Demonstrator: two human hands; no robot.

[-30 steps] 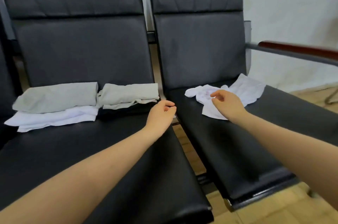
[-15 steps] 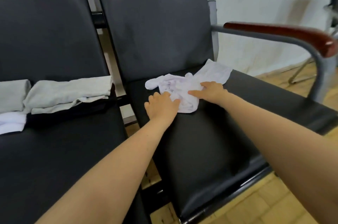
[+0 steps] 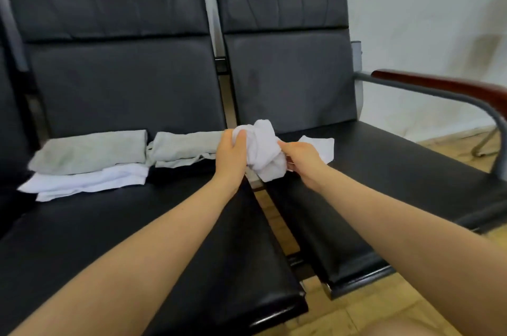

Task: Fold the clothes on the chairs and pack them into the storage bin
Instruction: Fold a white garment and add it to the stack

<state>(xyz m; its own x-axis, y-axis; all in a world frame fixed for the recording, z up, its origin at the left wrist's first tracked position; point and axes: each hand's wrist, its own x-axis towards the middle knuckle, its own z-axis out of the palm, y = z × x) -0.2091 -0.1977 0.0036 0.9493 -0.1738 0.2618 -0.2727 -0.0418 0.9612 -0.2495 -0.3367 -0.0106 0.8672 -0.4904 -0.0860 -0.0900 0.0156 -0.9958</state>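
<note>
A person's two bare forearms reach forward over a pair of black padded leather chairs that stand side by side against a pale wall. The left hand [image 3: 231, 153] and the right hand [image 3: 301, 156] together hold a crumpled white cloth garment [image 3: 264, 153] lifted above the gap between the two seats. The left hand's fingers curl round the garment's upper left side; the right hand's fingers close on its right edge, with the thumb on top. A loose flap of the same white cloth trails behind the right hand and lies on the seat of the right-hand black chair [image 3: 384, 171].

On the seat of the left-hand black chair [image 3: 123, 226], near its backrest, lie folded clothes. A folded grey garment [image 3: 90, 150] sits on top of a folded white garment [image 3: 87, 180], whose edges show below and to the left. Just beside that pile, to the right, lies a second folded grey garment [image 3: 186, 147], its right end hidden behind the left hand.

The right-hand chair carries a grey metal armrest topped with dark red-brown wood [image 3: 450, 86]. Light wooden parquet floor [image 3: 370, 313] shows beneath and between the chairs.
</note>
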